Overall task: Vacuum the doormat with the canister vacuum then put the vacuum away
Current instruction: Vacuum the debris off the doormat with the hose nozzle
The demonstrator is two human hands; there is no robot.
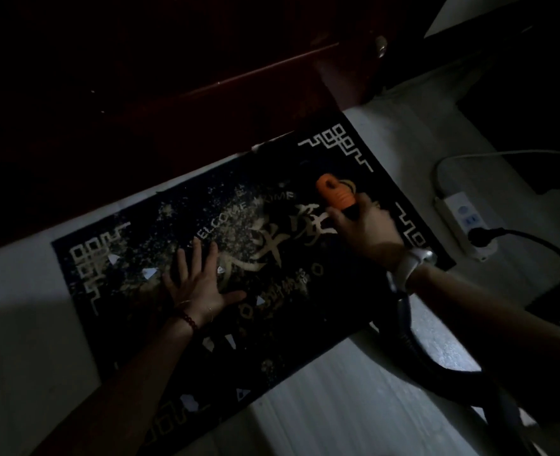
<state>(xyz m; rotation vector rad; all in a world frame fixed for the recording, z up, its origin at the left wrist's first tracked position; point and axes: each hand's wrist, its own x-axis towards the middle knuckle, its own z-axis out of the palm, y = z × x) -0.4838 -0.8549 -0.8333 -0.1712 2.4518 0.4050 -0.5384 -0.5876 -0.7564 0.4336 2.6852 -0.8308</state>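
Doormat [272,324] — dark, pale border pattern and lettering, lying on the floor [354,383] against the foot of a dark red door [140,93]. Crumbs are thick across its middle; white paper scraps [148,273] lie toward the near and left edges.

Left hand [199,284]: flat, fingers spread, pressing the mat down. I keep it there so the pile does not lift.

Right hand [367,228]: grip closed round the vacuum's orange nozzle [336,192], tip on the mat's right part. Hose [436,350] trails back under the wrist; the canister I cannot make out.

Method, as I judge it — slow overlapping passes leftward into the crumbs, then the scraps, nozzle low.

Room: dim. Pale floor; white power strip [466,222] right of the mat with a black plug [481,236] in it — mind the cord.
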